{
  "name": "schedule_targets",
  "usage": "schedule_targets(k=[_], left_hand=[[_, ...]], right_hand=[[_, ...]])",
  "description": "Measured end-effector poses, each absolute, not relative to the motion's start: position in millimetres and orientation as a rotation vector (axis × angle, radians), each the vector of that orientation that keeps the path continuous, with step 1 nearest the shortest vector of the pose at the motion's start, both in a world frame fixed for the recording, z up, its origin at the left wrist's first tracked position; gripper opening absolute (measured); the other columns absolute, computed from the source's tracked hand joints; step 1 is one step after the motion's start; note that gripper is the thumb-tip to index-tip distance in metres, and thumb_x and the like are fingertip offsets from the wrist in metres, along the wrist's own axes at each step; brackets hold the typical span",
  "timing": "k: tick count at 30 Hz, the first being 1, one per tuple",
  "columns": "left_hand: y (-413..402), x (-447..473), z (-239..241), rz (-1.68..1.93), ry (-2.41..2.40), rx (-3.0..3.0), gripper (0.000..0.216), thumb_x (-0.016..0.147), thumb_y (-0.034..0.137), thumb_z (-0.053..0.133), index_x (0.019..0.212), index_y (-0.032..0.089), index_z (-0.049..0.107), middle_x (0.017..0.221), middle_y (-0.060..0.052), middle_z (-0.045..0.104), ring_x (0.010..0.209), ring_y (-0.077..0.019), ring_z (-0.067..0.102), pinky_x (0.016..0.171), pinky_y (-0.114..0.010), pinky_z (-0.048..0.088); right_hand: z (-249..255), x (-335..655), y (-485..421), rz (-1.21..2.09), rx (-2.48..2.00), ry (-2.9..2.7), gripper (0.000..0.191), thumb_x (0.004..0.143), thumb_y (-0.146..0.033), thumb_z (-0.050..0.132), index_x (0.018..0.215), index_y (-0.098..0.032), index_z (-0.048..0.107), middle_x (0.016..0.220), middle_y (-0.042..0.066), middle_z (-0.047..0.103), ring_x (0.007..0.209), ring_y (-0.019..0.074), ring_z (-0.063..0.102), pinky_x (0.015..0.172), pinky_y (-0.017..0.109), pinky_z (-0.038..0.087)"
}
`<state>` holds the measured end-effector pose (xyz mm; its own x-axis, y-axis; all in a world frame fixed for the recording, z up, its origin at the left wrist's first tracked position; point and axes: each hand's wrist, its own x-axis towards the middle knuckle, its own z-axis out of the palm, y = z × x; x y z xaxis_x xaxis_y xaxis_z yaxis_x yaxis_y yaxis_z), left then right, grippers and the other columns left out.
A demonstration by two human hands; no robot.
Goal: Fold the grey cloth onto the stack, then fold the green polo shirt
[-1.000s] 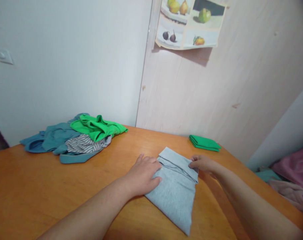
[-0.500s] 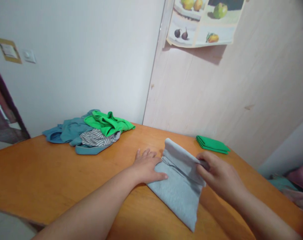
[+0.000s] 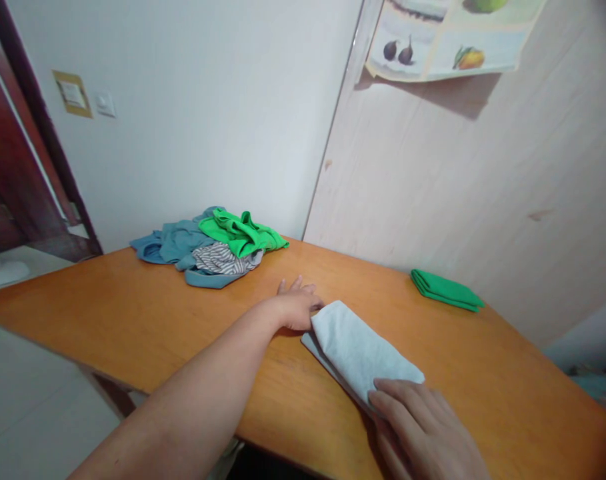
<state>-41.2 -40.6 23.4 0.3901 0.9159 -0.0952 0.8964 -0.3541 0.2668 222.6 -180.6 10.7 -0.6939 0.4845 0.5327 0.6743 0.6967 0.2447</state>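
Note:
A light grey cloth garment lies folded into a narrow bundle near the front of the wooden table, its upper flap slightly raised above the layer below. My left hand rests at its far left corner, fingers spread on the tabletop, the thumb side against the cloth. Over the near right end is my right hand, fingers on top of the flap and thumb low by the near edge, holding the fabric there. Part of that end is hidden beneath the hand.
Against the wall on the left sits a crumpled pile: a bright green garment, a striped cloth and blue-teal clothes. A folded green cloth lies at the back right of the table.
My right hand has brought the grey garment's raised far part over toward me, so it now covers the near part. My left hand has slid off the cloth to its corner. The view has shifted.

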Motion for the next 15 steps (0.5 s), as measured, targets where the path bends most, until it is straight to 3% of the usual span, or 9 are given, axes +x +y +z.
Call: schedule_targets(k=[3,6,8,10,15], left_hand=[[-39,-46,26,0.221,1.611,2.36,0.037,0.081,0.043,0.06,0.117,0.039,0.067,0.151,-0.004,0.046,0.141,-0.0382,0.033,0.11,-0.067,0.018],[-36,-48,28,0.454,1.646,2.322,0.025,0.088,0.035,0.05,0.095,0.027,0.072,0.116,-0.006,0.069,0.114,-0.0283,0.058,0.103,-0.049,0.037],[-35,-48,28,0.555,1.619,2.308,0.032,0.092,0.037,0.043,0.087,0.022,0.071,0.095,-0.005,0.072,0.093,-0.0224,0.063,0.087,-0.035,0.046],[-35,-46,27,0.659,1.506,2.269,0.033,0.091,0.04,0.044,0.085,0.019,0.069,0.085,-0.004,0.07,0.08,-0.0186,0.062,0.069,-0.027,0.046],[-41,-42,20,0.568,1.25,2.223,0.018,0.077,0.034,0.061,0.085,0.018,0.067,0.071,0.003,0.064,0.063,-0.0128,0.056,0.052,-0.021,0.034]], right_hand=[[7,225,-182,-0.584,-0.895,-2.477,0.026,0.087,-0.019,0.051,0.11,-0.025,0.063,0.103,0.005,0.073,0.089,0.0225,0.069,0.077,0.037,0.056],[3,228,-182,-0.561,-0.911,-2.468,0.027,0.085,-0.02,0.055,0.11,-0.026,0.064,0.105,0.006,0.073,0.09,0.0235,0.07,0.077,0.038,0.057],[1,228,-182,-0.532,-0.921,-2.46,0.029,0.083,-0.02,0.058,0.111,-0.027,0.064,0.105,0.006,0.073,0.091,0.0243,0.07,0.076,0.039,0.058],[0,228,-181,-0.491,-0.931,-2.443,0.031,0.082,-0.019,0.059,0.111,-0.028,0.064,0.106,0.006,0.073,0.091,0.0245,0.07,0.076,0.039,0.058],[-2,223,-185,-0.392,-0.962,-2.391,0.032,0.083,-0.017,0.057,0.112,-0.029,0.064,0.108,0.006,0.072,0.093,0.0241,0.069,0.077,0.039,0.059]])
